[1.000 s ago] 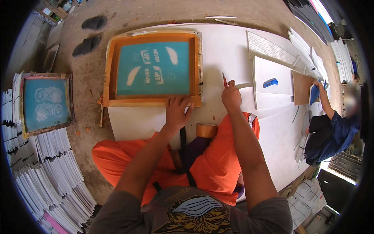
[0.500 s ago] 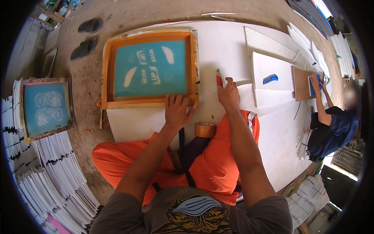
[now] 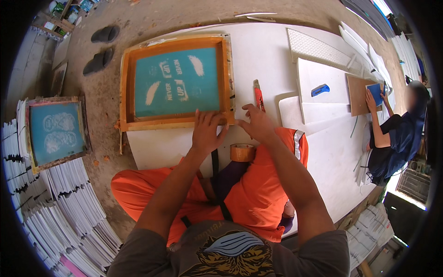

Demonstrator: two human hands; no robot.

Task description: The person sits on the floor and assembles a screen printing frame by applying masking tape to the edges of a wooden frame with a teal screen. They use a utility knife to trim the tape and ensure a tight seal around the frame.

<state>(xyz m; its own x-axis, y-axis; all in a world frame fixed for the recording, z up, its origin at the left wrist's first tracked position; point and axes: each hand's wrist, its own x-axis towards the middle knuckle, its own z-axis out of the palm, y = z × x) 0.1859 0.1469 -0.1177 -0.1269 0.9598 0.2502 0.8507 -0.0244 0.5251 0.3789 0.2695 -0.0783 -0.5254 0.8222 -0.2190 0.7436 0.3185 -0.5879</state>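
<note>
A big white board [image 3: 260, 51] lies on the floor, the broadest thing I can see from where I stand, running under the wooden frame [image 3: 157, 124] and well out to its right. At the far right of the frame, a co-worker [image 3: 397, 152] in dark clothes has both hands at a flat blue piece [image 3: 374, 89] by a brown panel [image 3: 357, 98]. The frame itself sits on the left part of the board, its blue-green mesh [image 3: 180, 92] marked with white lettering and patches. Well to its left, a smaller printing screen [image 3: 57, 129] rests by stacked white sheets [image 3: 69, 198]. The left hand [image 3: 207, 134] lies over the frame's near rail, close to the right corner; I can't tell whether it grips or merely rests. The right hand [image 3: 259, 125] is empty, its fingers loosely spread just beside that same corner, though I can't make out any contact. Nearer the person than the frame's corner stands a brown tape roll [image 3: 242, 153]. A red cutter [image 3: 258, 96] lies on the board right of the frame, and farther right is a small blue cutter [image 3: 320, 90].
</note>
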